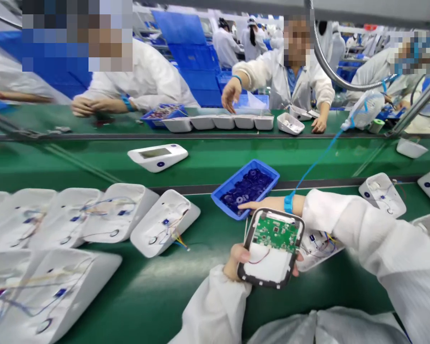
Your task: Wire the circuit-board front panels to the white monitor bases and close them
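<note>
My left hand [236, 260] grips a device cover [270, 267] with a dark rim. Its inner side faces me, showing a green circuit board [276, 234] and a short red wire. The thumb lies on the left edge and fingertips show at the right edge. Behind the cover, my right hand [260, 204] reaches into a blue bin [215, 198] of small dark blue round parts [251, 186]. One finger is stretched out over the parts; the other fingers are mostly hidden. An open white housing [320, 253] with wires lies partly behind the cover and right sleeve.
Several wired white housings [165, 224] line the left of the green bench [157, 296]; more stand at the right [383, 193]. A finished-looking white device [157, 156] sits on the green strip beyond. A blue cord [318, 155] runs from my right wristband. Co-workers [283, 71] sit opposite.
</note>
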Demonstrator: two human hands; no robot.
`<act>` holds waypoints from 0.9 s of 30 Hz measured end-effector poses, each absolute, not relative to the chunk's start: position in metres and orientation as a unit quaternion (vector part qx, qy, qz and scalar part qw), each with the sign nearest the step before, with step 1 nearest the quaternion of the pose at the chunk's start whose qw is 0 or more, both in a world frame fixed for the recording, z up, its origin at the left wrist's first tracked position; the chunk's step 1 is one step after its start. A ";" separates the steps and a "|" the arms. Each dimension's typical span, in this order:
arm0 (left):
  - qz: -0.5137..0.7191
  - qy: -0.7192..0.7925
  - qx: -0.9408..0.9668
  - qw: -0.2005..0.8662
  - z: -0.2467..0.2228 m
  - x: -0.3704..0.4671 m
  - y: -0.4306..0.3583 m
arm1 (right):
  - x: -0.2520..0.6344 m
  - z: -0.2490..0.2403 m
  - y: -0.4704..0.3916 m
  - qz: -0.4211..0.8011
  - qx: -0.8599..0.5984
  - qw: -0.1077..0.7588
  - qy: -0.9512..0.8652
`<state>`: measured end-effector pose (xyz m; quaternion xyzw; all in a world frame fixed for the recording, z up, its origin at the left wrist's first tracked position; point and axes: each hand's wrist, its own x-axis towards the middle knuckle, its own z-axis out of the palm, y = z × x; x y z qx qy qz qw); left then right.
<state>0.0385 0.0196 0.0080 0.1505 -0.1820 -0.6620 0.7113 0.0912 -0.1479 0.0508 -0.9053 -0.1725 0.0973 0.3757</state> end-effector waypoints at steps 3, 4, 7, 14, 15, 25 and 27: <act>-0.643 -0.186 0.156 0.727 0.009 0.040 0.024 | 0.085 0.060 -0.186 0.132 -0.899 0.376 -0.180; -0.632 -0.181 0.159 0.737 0.009 0.039 0.025 | 0.079 0.063 -0.205 0.133 -0.903 0.371 -0.169; -0.579 -0.160 0.171 0.781 0.013 0.032 0.023 | 0.044 0.066 -0.264 0.113 -0.922 0.351 -0.116; -0.514 -0.126 0.164 0.832 0.014 0.035 0.003 | -0.072 0.064 -0.288 -0.060 -0.907 0.416 0.003; -0.509 -0.126 0.167 0.835 0.012 0.036 0.001 | -0.081 0.066 -0.280 -0.061 -0.900 0.431 -0.011; -0.454 -0.177 0.225 0.844 0.001 0.012 -0.017 | -0.089 0.072 -0.237 0.051 -0.837 0.544 0.030; -0.461 -0.186 0.221 0.839 -0.002 0.010 -0.022 | -0.086 0.066 -0.234 0.060 -0.814 0.577 0.035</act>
